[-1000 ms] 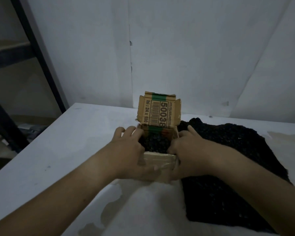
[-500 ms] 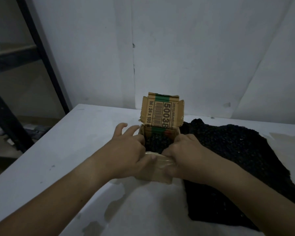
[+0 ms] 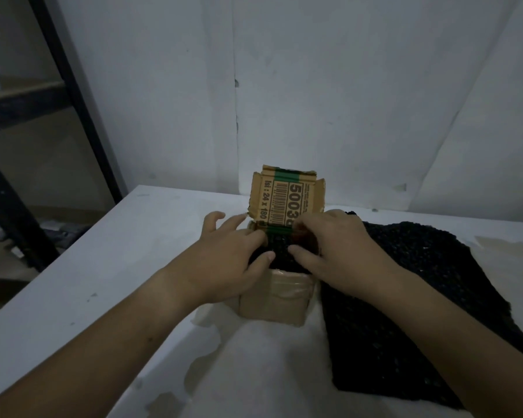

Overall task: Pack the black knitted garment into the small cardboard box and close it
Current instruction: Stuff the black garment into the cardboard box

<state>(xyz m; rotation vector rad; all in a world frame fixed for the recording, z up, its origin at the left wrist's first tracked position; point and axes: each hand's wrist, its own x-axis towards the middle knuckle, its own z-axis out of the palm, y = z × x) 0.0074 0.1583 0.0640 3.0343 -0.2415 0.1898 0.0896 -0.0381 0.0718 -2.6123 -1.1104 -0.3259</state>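
Small cardboard box (image 3: pixel 274 300) sits on the white table (image 3: pixel 73 282), far flap upright. Black knitted garment (image 3: pixel 435 282) — part stuffed inside, the rest spread to the right. Left hand (image 3: pixel 233 260) presses it down with fingers spread; right hand (image 3: pixel 338 245) curls over the box's far right corner — whether it grips, I cannot tell.

Box in the middle of the table, knit in it and beside it.

The box (image 3: pixel 274 300) stands on the table (image 3: pixel 103 267), near its far edge, and its lid flap (image 3: pixel 284 200) stands upright at the back, before the wall (image 3: pixel 344 101). Knitted garment (image 3: pixel 280 251) fills the open top. More knit (image 3: pixel 435 297) lies spread on the table just right of the box. The left hand (image 3: pixel 224 260) rests on the box's left side and the right hand (image 3: pixel 335 245) on its right, thumbs on the knit between them. A shelf rack (image 3: pixel 73 95) stands left of the table.
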